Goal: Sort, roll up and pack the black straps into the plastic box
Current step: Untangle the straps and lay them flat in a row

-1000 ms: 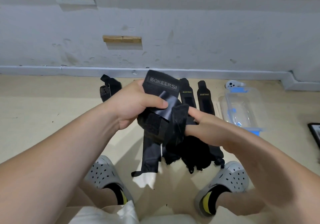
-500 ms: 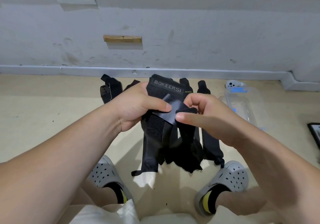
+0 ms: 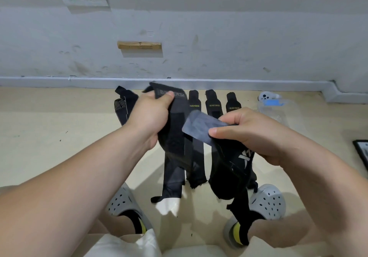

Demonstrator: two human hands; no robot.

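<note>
The left hand grips the top of a wide strap, fingers curled round it. The right hand pinches a grey tab between thumb and forefinger; a strap bundle hangs below it. Three more straps lie side by side on the floor, with the plastic box near their right.

Matt black cloth straps; clear glossy plastic box; rough painted wall.

Row of straps on floor before wall, plastic box to its right
</note>
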